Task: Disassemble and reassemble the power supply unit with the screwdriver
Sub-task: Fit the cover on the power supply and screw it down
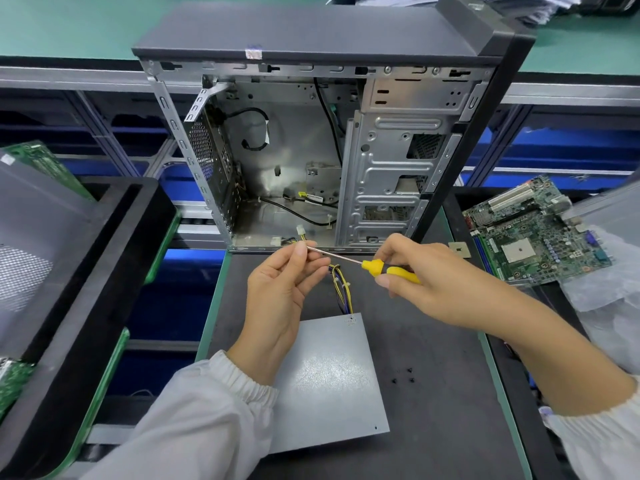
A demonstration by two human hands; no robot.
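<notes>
The grey metal power supply unit (329,379) lies flat on the dark mat, its yellow, black and blue cable bundle (341,289) running up toward the open computer case (311,150). My right hand (426,275) grips the yellow handle of the screwdriver (377,266), which is held level above the mat. My left hand (282,285) pinches the tip end of the steel shaft between thumb and fingertips. Three small black screws (403,375) lie on the mat to the right of the unit.
A motherboard (533,233) rests on plastic wrap at the right. A black tray (79,282) holding grey panels and green boards stands at the left. The case stands upright at the mat's far edge, side open toward me. Blue bins sit under the bench behind.
</notes>
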